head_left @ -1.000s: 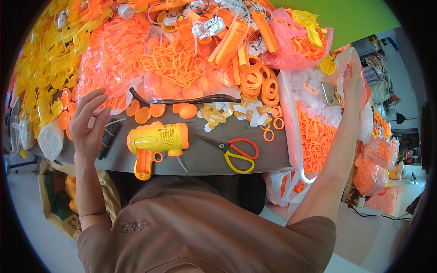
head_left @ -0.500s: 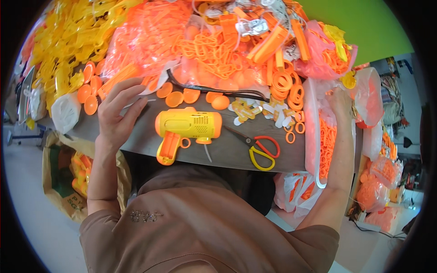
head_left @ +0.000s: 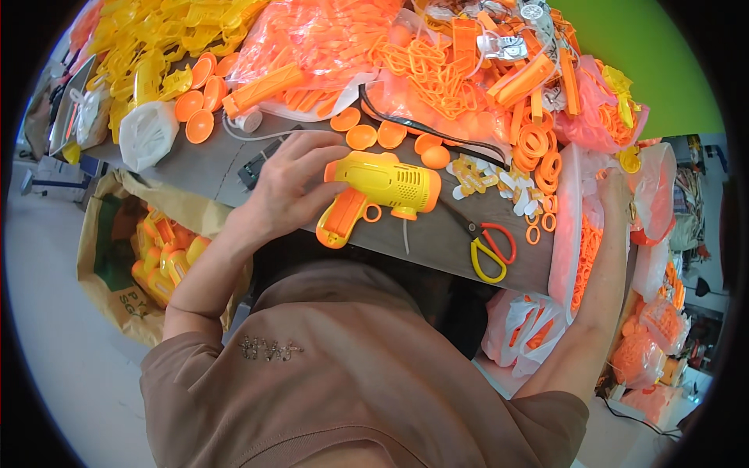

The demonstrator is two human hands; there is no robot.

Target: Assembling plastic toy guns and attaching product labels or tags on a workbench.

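A yellow and orange toy gun [head_left: 382, 186] lies on its side on the grey table, its handle toward me and a thin pale tube below its front. My left hand [head_left: 300, 183] is at its rear end, thumb and fingers closed around it. My right hand [head_left: 614, 191] reaches to the far end of a clear-walled bin [head_left: 563, 265] of small orange rings; its fingers are too small and hidden to read. Scissors [head_left: 488, 253] with one red and one yellow handle lie right of the gun. Pale and clear small parts [head_left: 511, 187] and loose orange rings [head_left: 533, 234] lie beyond them.
Orange round caps [head_left: 361, 137] line the table beyond the gun. Piles of yellow parts [head_left: 172, 39] and bagged orange parts [head_left: 320, 39] fill the back. A black strip [head_left: 429, 131] crosses there. A paper bag [head_left: 109, 288] of yellow-orange pieces stands at lower left.
My left hand has moved right, from beside the toy gun onto its rear end. My right hand stays at the bin. The whole view has shifted, so things appear farther right and higher.
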